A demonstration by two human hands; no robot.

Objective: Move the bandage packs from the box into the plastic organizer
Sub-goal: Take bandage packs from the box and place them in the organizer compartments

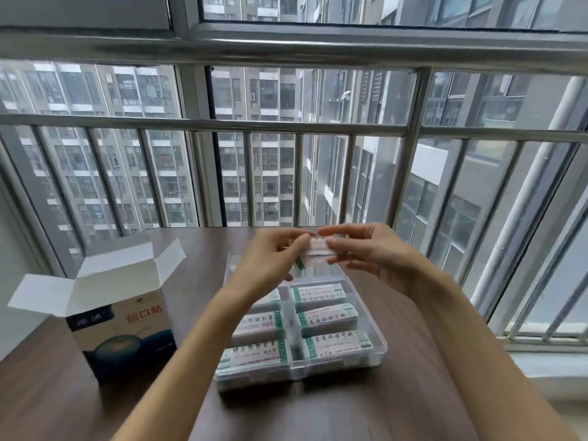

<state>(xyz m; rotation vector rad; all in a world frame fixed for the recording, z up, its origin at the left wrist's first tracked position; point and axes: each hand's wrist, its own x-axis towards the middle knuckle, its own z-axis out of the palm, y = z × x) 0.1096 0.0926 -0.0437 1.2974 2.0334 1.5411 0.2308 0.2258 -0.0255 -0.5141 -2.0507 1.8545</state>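
A white bandage pack [318, 249] with green edging is held above the far end of the clear plastic organizer [377, 351]. My left hand [273, 259] pinches its left end and my right hand [366, 249] pinches its right end. Several bandage packs [318, 292] lie flat in the organizer's near compartments, in two columns. The far compartments are partly hidden behind my hands. The cardboard box [124, 326] stands open at the left, flaps raised, and its inside is not visible.
The dark wooden table [47, 402] carries the box and organizer. A metal window railing [203, 125] and glass run close behind the table's far edge. A white sill [547, 367] lies to the right.
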